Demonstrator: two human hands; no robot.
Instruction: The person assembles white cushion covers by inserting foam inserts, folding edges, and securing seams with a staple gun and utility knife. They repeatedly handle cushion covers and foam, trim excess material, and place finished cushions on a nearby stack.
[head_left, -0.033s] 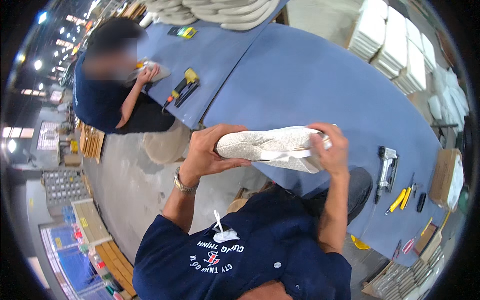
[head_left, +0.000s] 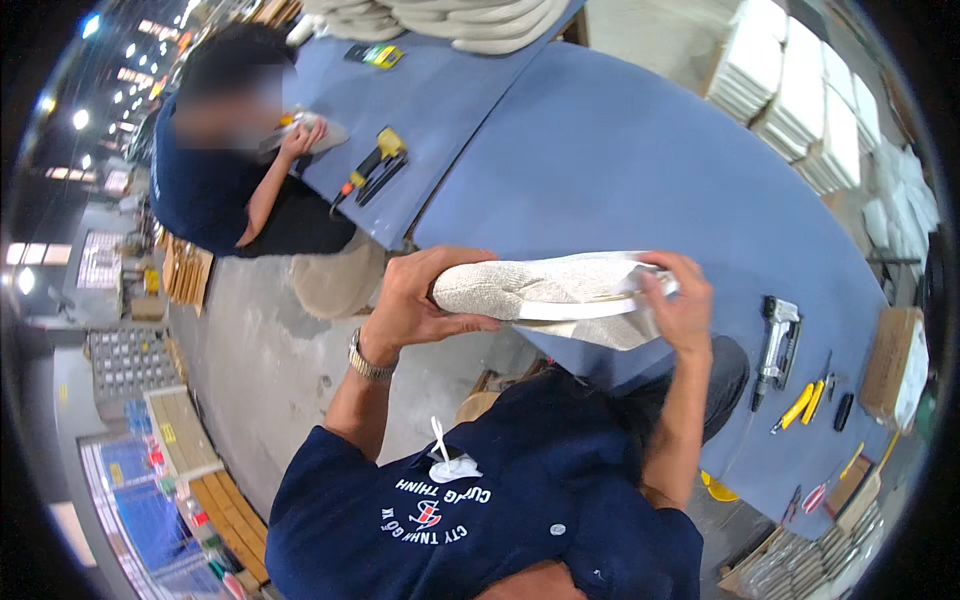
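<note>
Across the chest of the navy shirt (head_left: 520, 470), white lettering curves around a red-and-white emblem (head_left: 427, 514). Printing on the yellow-and-black packet (head_left: 375, 56) on the blue counter (head_left: 620, 150) is too small to read. The padded piece (head_left: 565, 278) is pale, nubby cloth, rounded at one end, with a smooth white strip along its side. It is held in front of the shirt, the left hand (head_left: 408, 300) clasping its rounded end, the right hand (head_left: 684, 308) gripping the other.
</note>
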